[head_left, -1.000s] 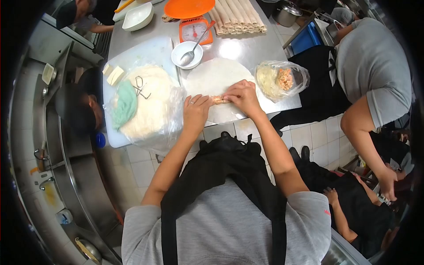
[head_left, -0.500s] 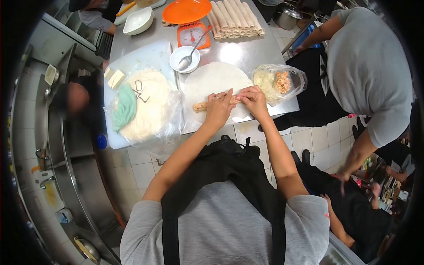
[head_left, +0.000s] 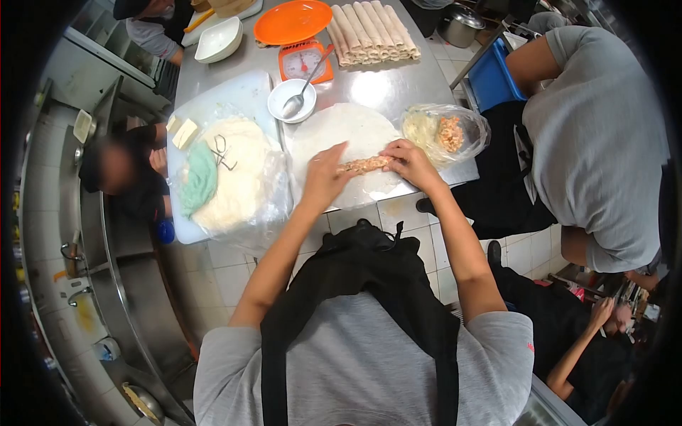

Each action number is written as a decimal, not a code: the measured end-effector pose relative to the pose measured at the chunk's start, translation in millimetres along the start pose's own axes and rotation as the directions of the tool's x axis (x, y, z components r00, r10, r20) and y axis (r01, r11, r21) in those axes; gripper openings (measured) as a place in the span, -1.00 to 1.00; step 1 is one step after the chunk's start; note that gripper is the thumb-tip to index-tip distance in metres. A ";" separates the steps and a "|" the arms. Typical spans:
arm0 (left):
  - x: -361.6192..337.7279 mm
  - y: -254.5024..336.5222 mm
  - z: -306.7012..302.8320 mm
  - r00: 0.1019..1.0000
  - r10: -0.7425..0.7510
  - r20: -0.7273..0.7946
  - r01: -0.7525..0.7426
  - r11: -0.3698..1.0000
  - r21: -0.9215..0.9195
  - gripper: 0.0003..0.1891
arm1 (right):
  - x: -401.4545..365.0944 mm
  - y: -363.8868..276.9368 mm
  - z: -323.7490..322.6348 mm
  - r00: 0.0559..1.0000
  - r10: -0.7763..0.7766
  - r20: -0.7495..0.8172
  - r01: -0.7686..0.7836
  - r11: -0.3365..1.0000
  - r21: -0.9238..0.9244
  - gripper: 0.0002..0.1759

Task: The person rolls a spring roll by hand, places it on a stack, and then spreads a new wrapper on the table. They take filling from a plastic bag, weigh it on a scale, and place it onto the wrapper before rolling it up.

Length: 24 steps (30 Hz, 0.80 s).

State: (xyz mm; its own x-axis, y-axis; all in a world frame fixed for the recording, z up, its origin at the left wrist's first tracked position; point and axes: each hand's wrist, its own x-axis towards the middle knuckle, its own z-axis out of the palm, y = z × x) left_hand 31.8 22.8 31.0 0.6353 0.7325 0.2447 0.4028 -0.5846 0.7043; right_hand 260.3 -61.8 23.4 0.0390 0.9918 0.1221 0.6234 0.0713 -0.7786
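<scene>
A round white wrapper sheet [head_left: 334, 131] lies flat at the table's near edge. Across its lower part is a log of orange-pink, lumpy filling [head_left: 366, 165]. My left hand [head_left: 325, 176] is cupped round the log's left end, fingers pointing away from me and slightly blurred. At the right end, my right hand [head_left: 412, 165] pinches the filling between thumb and fingers. Just right of the sheet, a clear plastic bag [head_left: 477, 131] holds more orange filling [head_left: 450, 133] and a pale mass [head_left: 424, 129].
Left are a white board [head_left: 186, 226] and bagged pale wrappers [head_left: 238, 167] with a green cloth [head_left: 199, 177]. Beyond stand a bowl [head_left: 302, 113] with a spoon, an orange scale [head_left: 304, 62], an orange plate [head_left: 293, 21] and stacked rolls [head_left: 373, 32]. A co-worker [head_left: 597, 135] leans in at right.
My left hand has slid left from over the middle of the filling to its left end, uncovering the log. My right hand stays at the right end.
</scene>
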 end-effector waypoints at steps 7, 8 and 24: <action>38.9 -41.8 -27.3 0.962 -0.022 0.271 -0.030 0.982 0.184 -0.41 | 65.0 -11.9 37.7 0.968 -0.249 0.024 0.241 0.900 -0.363 -0.38; 38.0 -33.9 -30.3 0.867 -0.179 0.465 -0.002 0.932 0.362 -0.31 | 68.0 -7.0 48.0 0.987 -0.149 0.058 0.160 0.910 -0.383 -0.26; -33.4 0.0 -9.6 0.917 0.235 0.323 -0.319 0.917 0.239 -0.64 | 37.8 -25.2 -21.8 0.963 0.195 -0.185 -0.198 0.980 0.005 -0.71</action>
State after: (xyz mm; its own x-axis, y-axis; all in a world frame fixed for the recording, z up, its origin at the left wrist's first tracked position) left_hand 4.2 1.7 29.3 0.8897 0.4217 0.1750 0.3240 -0.8532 0.4087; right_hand 263.1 -28.4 61.1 0.3038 0.9494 0.0798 0.5999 -0.1255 -0.7902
